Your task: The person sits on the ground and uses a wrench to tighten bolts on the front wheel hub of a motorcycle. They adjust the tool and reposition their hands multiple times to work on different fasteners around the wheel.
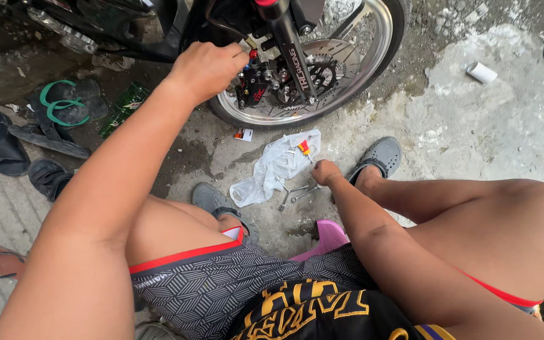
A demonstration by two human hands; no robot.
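left hand (208,68): closed in a fist at the brake caliper (260,85), fingertips pinched on something small at its top; too small to tell what
right hand (325,171): down on the ground, curled shut over the wrenches (294,192); what exactly it grips is hidden
caliper: black with red fittings, just right of left hand, bolted at the fork leg (291,50)
wheel (373,60): polished rim, right of and behind left hand, brake disc (328,69) inside it
fork leg: black tube, slants down across the disc
wrenches: a few silver ones crossed on the concrete, touching or just left of right hand
plastic bag (272,167): clear, crumpled, just left of right hand, below left hand; small red-yellow part (304,147) on its upper edge
small card (243,133): red-white, on ground below left hand
grey shoes (379,156): one just right of right hand, other (212,198) left of the bag
sandals (58,110): dark pile with green straps, well left of left hand
green bottle (124,107): lying by the sandals, left of the forearm
white tube (481,72): on concrete, well right of the wheel
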